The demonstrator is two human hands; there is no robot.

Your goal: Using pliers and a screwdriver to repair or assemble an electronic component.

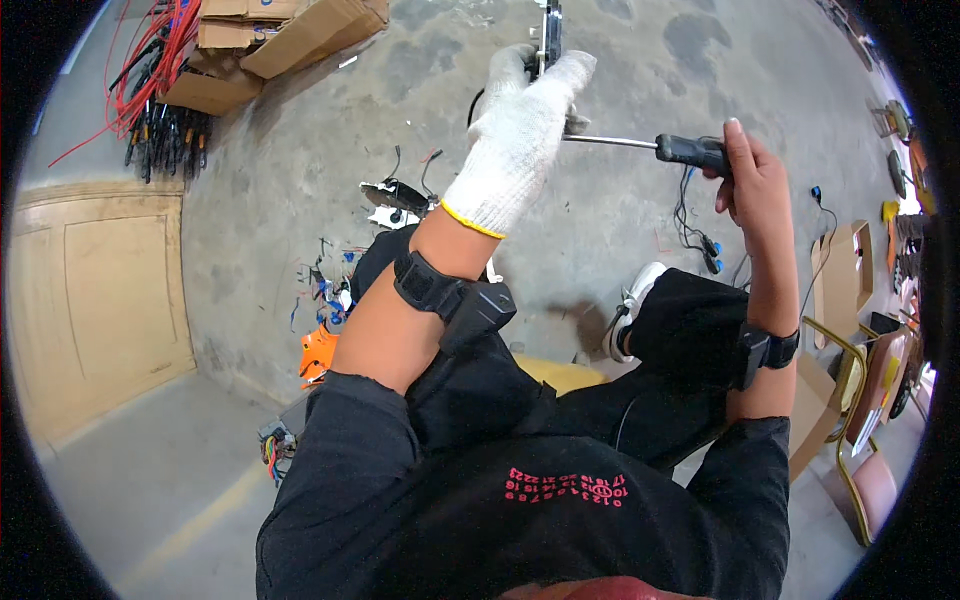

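My left hand (515,135), in a white knit glove with a yellow cuff edge, is closed around a narrow dark device (551,32) with a pale edge. Most of that device is hidden behind the glove, so I cannot tell its kind. Bare and closed, my right hand (757,178) grips the black handle of a screwdriver (688,151). The metal shaft points left and ends beside the gloved hand, by a small dark part. Whether the tip sits in a screw cannot be made out.
Cardboard boxes (270,45) and a red cable bundle (160,50) lie at the far left, above a wooden panel (120,310). Loose electronic parts (395,200) and blue-ended cables (705,245) are on the concrete floor. A metal-framed chair (862,440) stands at right.
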